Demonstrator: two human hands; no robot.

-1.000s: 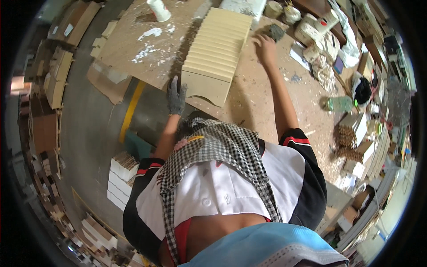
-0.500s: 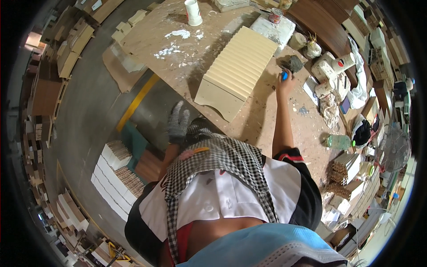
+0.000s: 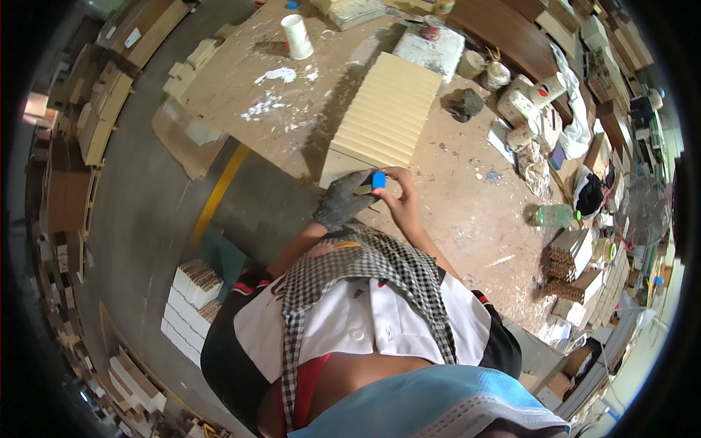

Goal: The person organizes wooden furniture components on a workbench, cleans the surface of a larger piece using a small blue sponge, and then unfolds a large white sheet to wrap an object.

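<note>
My right hand (image 3: pixel 403 201) is bare and pinches a small blue block (image 3: pixel 378 180) between thumb and fingers; the block's exact kind is unclear. Beside it, my left hand (image 3: pixel 342 201) wears a grey glove, with its fingers stretched toward the block. Whether the glove touches the block I cannot tell. Both hands are at the near end of a row of cream boards (image 3: pixel 385 109), which overlap like steps on the worktable (image 3: pixel 460 212). The hands partly cover the nearest board.
On the table, a white cup (image 3: pixel 296 38) stands at the far left by white paint spots. A dark crumpled lump (image 3: pixel 464 106) lies right of the boards. Farther right are stained containers (image 3: pixel 516 98) and a green bottle (image 3: pixel 553 214). White stacked pieces (image 3: pixel 188 306) stand at lower left.
My right hand has come back from beside the dark lump to the boards' near end, carrying the blue block. My left hand has moved right and up to meet it.
</note>
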